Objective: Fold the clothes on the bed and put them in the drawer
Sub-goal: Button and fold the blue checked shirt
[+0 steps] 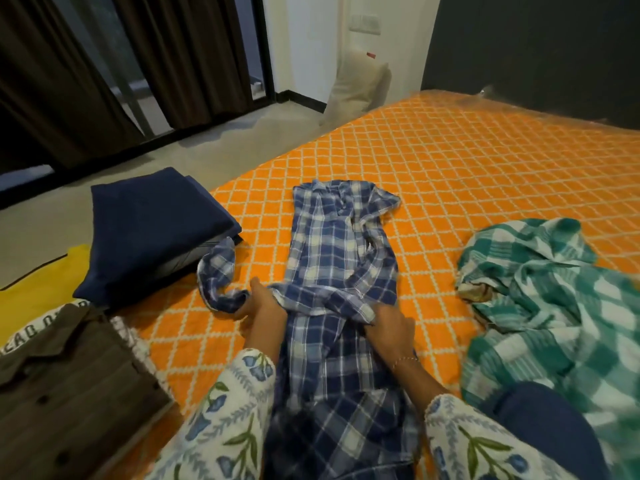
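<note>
The blue checked shirt lies long on the orange bed, right under both hands. The left hand pinches one sleeve where it joins the shirt. The right hand grips a fold of cloth. Past the left hand sits a folded dark blue pile. Beside the right hand lies a crumpled green checked cloth.

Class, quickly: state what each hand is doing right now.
Left hand: grips the blue plaid shirt at its sleeve.
Right hand: pinches the same shirt's fold.
</note>
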Demonstrator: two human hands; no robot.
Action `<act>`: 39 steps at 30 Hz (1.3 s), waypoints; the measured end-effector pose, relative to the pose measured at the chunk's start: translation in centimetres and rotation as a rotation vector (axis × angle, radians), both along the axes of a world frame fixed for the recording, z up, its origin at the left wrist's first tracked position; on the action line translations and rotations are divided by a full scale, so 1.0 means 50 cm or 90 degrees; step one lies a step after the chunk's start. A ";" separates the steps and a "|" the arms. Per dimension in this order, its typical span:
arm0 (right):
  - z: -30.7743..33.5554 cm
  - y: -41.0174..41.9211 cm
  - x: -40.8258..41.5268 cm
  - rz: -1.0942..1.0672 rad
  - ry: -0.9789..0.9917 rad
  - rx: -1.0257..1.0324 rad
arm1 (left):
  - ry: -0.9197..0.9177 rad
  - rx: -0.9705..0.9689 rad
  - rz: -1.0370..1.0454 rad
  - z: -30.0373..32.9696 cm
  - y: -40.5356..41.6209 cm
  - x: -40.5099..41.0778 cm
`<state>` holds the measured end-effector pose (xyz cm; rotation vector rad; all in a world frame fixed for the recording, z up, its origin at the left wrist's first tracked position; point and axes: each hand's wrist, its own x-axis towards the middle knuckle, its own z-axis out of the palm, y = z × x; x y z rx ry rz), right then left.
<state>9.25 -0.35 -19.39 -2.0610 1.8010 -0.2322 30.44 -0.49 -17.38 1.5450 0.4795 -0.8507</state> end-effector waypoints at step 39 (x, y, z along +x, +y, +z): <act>-0.007 0.135 -0.028 0.167 -0.205 -0.029 | -0.773 0.354 -0.599 -0.016 0.190 -0.126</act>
